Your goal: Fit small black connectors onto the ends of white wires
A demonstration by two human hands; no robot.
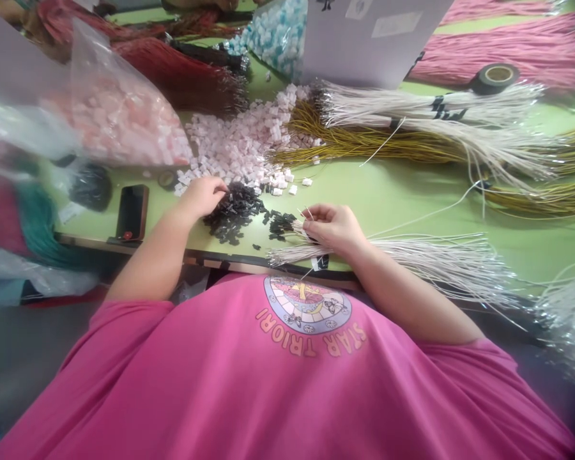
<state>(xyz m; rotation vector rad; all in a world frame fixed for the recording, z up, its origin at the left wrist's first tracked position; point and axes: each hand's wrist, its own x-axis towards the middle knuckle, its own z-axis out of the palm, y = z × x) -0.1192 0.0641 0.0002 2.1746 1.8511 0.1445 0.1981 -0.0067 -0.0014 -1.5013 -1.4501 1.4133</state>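
Note:
My left hand point(202, 197) is at the upper left edge of a heap of small black connector pieces point(234, 214), its fingertips pinched together. Whatever lies between those fingertips is too small to make out. My right hand point(334, 227) pinches thin white wires point(308, 213), whose ends stick up past the thumb and finger. Just left of it is a cluster of black pieces point(282, 225) by pale wire ends. Below the right hand and forearm stretches a bundle of white wires point(431, 259) with silvery ends, a black-and-white tag point(320, 262) near its left end.
Small white connector housings point(239, 144) are heaped behind the black pieces. A phone point(132, 213) and a clear bag of pinkish parts point(124, 121) are at left. Yellow wires point(374, 145), more white wires point(426, 105) and a tape roll point(496, 78) lie beyond my right hand.

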